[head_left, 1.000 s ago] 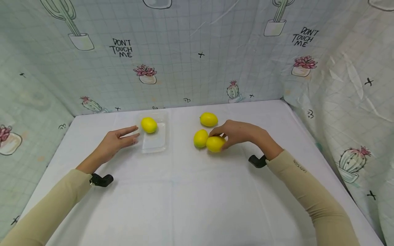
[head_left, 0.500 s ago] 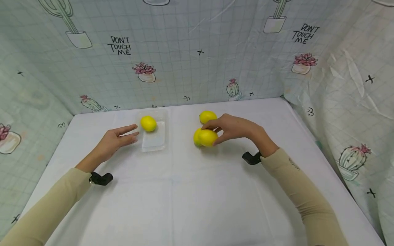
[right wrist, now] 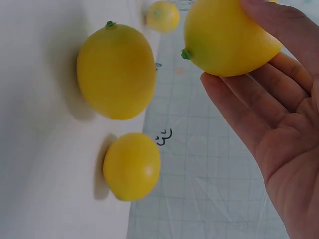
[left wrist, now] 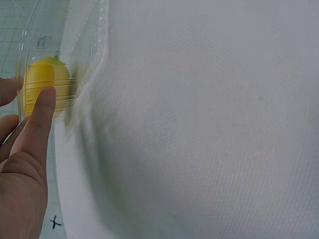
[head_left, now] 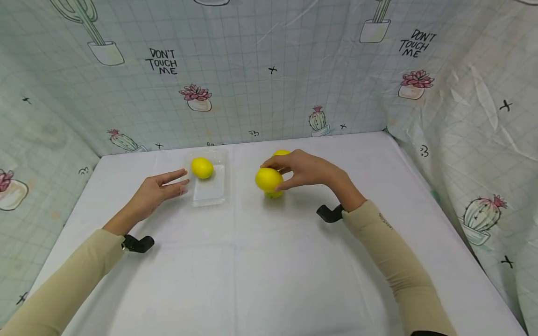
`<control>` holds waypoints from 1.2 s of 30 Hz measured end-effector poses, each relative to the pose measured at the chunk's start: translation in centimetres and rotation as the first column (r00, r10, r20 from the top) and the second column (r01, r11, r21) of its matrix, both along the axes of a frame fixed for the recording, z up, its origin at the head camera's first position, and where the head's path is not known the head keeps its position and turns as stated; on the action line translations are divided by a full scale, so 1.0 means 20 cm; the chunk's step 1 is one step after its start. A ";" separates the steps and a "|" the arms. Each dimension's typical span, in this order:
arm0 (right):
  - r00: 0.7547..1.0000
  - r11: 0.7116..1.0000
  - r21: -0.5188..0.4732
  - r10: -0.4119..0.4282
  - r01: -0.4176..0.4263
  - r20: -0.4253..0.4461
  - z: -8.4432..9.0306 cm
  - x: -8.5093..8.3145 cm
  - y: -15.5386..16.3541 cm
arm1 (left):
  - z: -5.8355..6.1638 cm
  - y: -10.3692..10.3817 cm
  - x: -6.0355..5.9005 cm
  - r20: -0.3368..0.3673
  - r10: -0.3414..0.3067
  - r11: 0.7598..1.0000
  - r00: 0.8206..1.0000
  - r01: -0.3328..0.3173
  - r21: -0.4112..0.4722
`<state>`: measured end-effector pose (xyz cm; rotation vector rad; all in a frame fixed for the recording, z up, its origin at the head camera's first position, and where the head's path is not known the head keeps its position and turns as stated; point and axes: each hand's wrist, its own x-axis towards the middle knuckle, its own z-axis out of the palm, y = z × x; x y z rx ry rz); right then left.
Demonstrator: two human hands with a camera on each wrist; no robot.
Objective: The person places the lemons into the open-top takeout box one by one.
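**Rt hand holds lemon above table, right of tray**

Landmark: clear rectangular plastic tray (head_left: pixel 208 192) on white cloth-covered table (head_left: pixel 260 261).

Rt hand (head_left: pixel 304 169) grips a smooth yellow lemon (head_left: pixel 268 179), lifted off the cloth, to the right of the tray. Fingers curl over the top of the fruit, thumb under it; in the wrist view the lemon (right wrist: pixel 227 37) sits against the fingertips (right wrist: pixel 279 30) w/ its green stem end pointing away from the palm.

Directly under the held one, a second yellow lemon (head_left: pixel 273 194) lies on the cloth, mostly hidden. A third yellow lemon (head_left: pixel 280 152) peeks out behind the rt hand, further from the tray.

Lt hand (head_left: pixel 156 192) lies flat on the cloth just left of the tray, fingers straight and relaxed, holding nothing; fingertips (left wrist: pixel 45 99) at the tray wall. A fourth yellow lemon (head_left: pixel 202 167) sits inside the tray, far end.
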<state>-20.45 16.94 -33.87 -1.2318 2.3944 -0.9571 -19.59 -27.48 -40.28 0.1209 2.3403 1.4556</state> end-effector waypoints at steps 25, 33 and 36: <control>0.999 0.996 -0.084 0.014 -0.017 -0.036 -0.03 -0.10 -0.22 | -0.02 0.01 0.01 -0.001 0.013 0.999 1.000 -0.013 0.049; 0.999 0.988 -0.151 -0.030 0.024 -0.039 0.01 -0.13 -0.36 | 0.00 0.01 0.01 0.011 0.015 0.999 1.000 -0.016 0.047; 0.998 0.980 -0.194 -0.052 0.046 -0.029 0.00 -0.15 -0.43 | -0.01 0.01 0.02 0.011 0.035 0.998 0.999 -0.035 0.044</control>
